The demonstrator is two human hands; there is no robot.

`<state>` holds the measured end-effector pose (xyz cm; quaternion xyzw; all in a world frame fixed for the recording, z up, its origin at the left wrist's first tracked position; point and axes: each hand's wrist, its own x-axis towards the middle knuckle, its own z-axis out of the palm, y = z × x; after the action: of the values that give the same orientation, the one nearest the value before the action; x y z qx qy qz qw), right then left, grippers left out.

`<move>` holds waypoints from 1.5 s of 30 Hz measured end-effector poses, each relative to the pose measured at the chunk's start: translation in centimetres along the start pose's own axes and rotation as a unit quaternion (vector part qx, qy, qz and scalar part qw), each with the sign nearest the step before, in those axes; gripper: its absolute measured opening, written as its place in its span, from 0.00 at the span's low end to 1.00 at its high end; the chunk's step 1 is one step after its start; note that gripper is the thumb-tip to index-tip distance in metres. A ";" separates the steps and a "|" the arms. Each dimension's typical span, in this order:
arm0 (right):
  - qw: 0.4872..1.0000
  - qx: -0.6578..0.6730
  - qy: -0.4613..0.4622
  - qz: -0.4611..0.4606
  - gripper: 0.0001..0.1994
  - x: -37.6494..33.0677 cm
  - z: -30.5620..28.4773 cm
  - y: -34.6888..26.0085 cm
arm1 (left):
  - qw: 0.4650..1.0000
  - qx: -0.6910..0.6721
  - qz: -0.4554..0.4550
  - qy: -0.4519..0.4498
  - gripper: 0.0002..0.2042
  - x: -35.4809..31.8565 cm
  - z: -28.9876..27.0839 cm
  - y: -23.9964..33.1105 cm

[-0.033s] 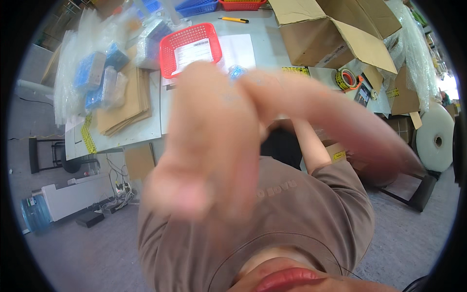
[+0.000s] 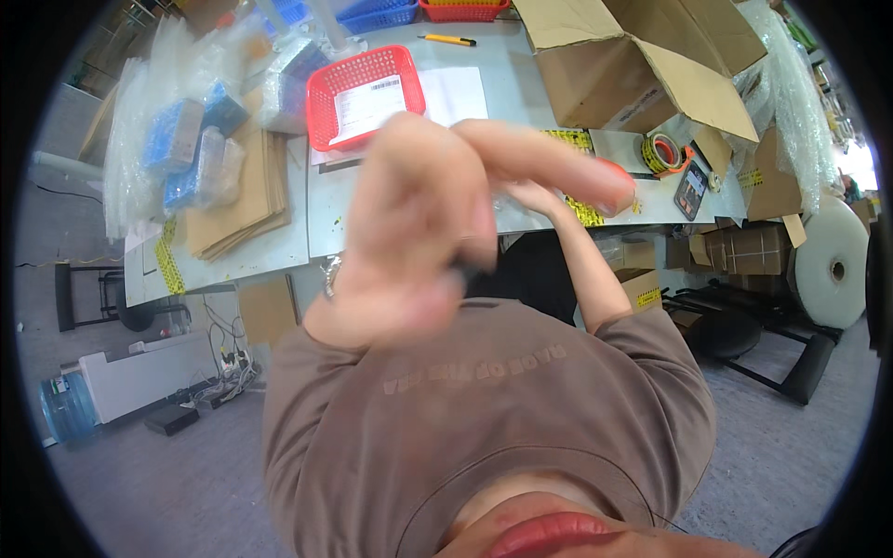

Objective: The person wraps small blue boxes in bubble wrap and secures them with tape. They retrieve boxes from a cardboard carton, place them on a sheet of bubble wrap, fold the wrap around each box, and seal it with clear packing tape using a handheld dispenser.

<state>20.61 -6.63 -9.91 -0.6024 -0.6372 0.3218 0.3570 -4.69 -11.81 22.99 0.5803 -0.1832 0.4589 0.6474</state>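
Observation:
My left hand [image 2: 419, 214] is raised very close to the camera and blurred by motion. Its index finger stretches out to the right, showing a red nail, while the other fingers bend loosely with nothing visible in them. A bracelet [image 2: 330, 276] circles the wrist. Behind it, my right hand [image 2: 532, 196] lies at the table's near edge, beside yellow-and-black tape [image 2: 586, 214]. The left hand covers its fingers. A red plastic basket [image 2: 319, 102] with a printed paper [image 2: 368, 104] in it stands on the table beyond my left hand.
An open cardboard box [image 2: 595, 84] stands at the far right. Near it lie a tape roll [image 2: 661, 152] and a phone [image 2: 691, 191]. A yellow cutter [image 2: 449, 39] lies at the back. Brown envelopes [image 2: 246, 205] and bubble-wrapped blue packs [image 2: 172, 135] occupy the left side.
My left hand has shifted, its index finger swinging from a blurred reach across the right side to a shorter, clearer pose. More of my right forearm and hand now shows.

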 end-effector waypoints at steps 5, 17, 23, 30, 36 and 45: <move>0.991 0.117 -0.039 0.045 0.36 -0.4 -1.7 -3.6 | 0.720 0.572 -0.344 0.188 0.31 -18.9 -12.7 -12.2; 0.989 -0.031 0.143 0.005 0.19 -3.7 -4.1 -10.6 | 0.723 0.484 -0.427 0.248 0.45 -14.5 -8.1 -13.6; 0.992 -0.057 0.062 0.092 0.18 -3.3 -7.7 -14.9 | 0.636 0.531 -0.538 0.153 0.43 -10.9 -10.1 -11.4; 0.954 0.222 -0.025 0.198 0.20 -2.2 -7.9 -12.2 | 0.711 0.330 -0.590 0.191 0.45 -15.1 -14.7 -12.7; 0.886 0.424 0.022 0.184 0.16 -3.4 -5.1 -8.7 | 0.721 0.275 -0.600 0.211 0.43 -16.5 -15.5 -13.3; 0.935 0.279 0.009 0.217 0.25 -2.0 -5.3 -8.3 | 0.812 0.349 -0.383 0.271 0.27 -15.3 -15.7 -16.9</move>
<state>20.65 -9.30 -0.24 -0.6053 -0.3722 0.5508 0.4378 -3.47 -1.57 -2.72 0.6424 0.4088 0.3456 0.5484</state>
